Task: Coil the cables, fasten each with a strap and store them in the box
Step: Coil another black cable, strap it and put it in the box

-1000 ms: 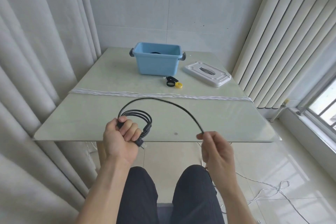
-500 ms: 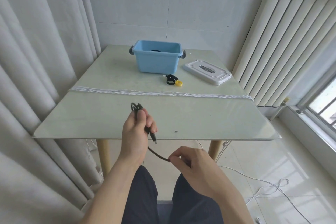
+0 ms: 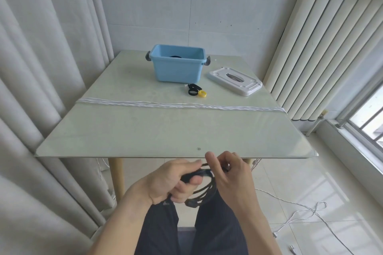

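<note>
Both hands are working below the near table edge (image 3: 145,156), over the lap. The left hand (image 3: 172,182) is closing around a black cable (image 3: 204,191) gathered into several loops; the bundle is hanging down and to the right from the fist, one plug end showing at the bottom. The right hand (image 3: 230,174) is pinching the upper part of the same loops, fingers (image 3: 210,158) curled narrow, touching the left hand's thumb side.

The straps (image 3: 194,90) are lying on the table just in front of the blue box (image 3: 178,68), well apart from the hands, straight ahead and slightly right. The right hand is sitting nearer that line. The box is open; something dark is lying inside, too small to tell. Its white lid (image 3: 235,80) is resting to the right. A white cable (image 3: 180,105) is stretching across the table between hands and straps, long axis left to right.

Judgement: coiling appears nearly done; a strap reach would be crossing over the white cable.
</note>
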`<control>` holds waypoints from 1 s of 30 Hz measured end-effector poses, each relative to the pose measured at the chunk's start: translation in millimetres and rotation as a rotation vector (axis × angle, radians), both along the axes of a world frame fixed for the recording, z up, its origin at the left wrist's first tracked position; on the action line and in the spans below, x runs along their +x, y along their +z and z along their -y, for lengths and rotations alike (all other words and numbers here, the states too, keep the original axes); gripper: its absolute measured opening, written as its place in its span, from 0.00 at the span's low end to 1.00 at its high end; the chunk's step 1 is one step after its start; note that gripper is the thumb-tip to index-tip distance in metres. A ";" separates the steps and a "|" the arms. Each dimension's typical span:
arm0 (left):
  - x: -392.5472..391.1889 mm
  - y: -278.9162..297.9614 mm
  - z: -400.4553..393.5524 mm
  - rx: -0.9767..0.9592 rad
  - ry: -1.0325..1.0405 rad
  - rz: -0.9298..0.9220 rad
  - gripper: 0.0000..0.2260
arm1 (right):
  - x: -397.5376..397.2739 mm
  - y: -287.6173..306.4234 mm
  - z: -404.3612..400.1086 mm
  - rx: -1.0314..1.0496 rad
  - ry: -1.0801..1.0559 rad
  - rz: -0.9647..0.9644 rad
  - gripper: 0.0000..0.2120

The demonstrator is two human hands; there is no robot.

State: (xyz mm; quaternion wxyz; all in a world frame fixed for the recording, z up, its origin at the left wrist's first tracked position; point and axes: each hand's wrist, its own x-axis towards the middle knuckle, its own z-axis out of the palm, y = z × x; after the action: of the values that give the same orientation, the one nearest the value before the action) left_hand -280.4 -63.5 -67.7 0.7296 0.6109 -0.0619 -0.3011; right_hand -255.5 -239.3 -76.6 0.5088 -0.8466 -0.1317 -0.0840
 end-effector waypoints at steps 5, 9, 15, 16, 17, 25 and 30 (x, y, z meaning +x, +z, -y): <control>3.0 -6.4 5.3 -0.102 0.144 -0.023 0.13 | 5.2 -0.3 -4.8 0.226 0.014 -0.167 0.36; 4.0 -9.2 2.6 -0.231 0.027 -0.084 0.13 | 4.7 2.5 -3.3 0.489 0.121 -0.378 0.31; 6.0 -22.6 5.1 -0.295 0.341 -0.140 0.15 | 6.5 -0.2 5.8 0.614 0.266 -0.730 0.22; 6.1 -24.7 5.7 -0.339 0.412 -0.172 0.15 | 7.1 1.0 7.3 0.572 0.293 -0.718 0.20; 5.9 -25.9 7.0 -0.380 0.472 -0.196 0.15 | 7.7 2.0 8.3 0.530 0.314 -0.699 0.19; 9.1 -32.2 34.7 -0.500 0.842 -0.355 0.17 | 10.2 -6.0 -5.5 0.277 0.187 -0.573 0.12; 14.8 -32.0 41.7 -0.602 0.757 -0.389 0.18 | 12.3 -12.4 -20.0 0.705 -0.100 -0.632 0.12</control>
State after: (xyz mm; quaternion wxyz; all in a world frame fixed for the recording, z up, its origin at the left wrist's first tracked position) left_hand -265.7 -105.1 -99.6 0.9288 0.2862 0.2162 -0.0929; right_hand -243.2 -219.3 -89.0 0.7757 -0.6116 0.1069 0.1137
